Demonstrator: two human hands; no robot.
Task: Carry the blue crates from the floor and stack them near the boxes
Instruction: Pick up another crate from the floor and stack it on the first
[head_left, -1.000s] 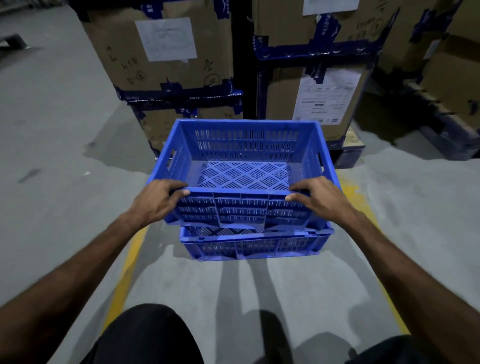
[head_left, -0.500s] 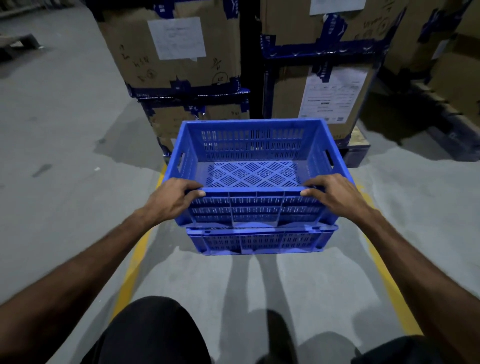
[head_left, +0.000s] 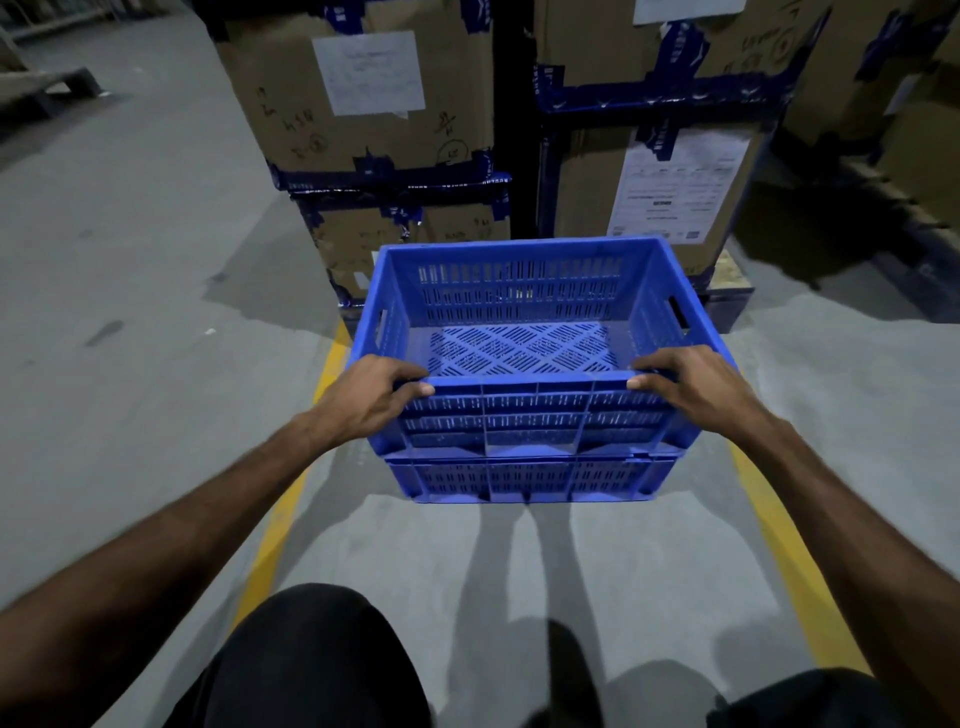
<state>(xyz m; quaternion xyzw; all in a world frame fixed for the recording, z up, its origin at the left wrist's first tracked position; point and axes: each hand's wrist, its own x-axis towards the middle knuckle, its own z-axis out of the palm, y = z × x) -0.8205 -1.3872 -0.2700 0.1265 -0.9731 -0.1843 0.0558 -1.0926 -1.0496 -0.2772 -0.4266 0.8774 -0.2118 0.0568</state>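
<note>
The left hand (head_left: 371, 402) is gripping the near rim of the top crate (head_left: 524, 364) at its left corner, fingers curled over the edge and thumb lying along the outer wall. The right hand (head_left: 698, 389) is gripping the same rim at the right corner in the same way. The top crate is sitting on a second blue crate (head_left: 530, 480) on the grey floor (head_left: 156, 364), just in front of the taped cardboard boxes (head_left: 363, 104), between two yellow lines (head_left: 283, 519).

Bare floor (head_left: 130, 312) lies open left of the stacked blue crates (head_left: 524, 395). Just behind them, taped cardboard boxes (head_left: 363, 130) wall off the far side; more boxes (head_left: 919, 156) crowd the right.
</note>
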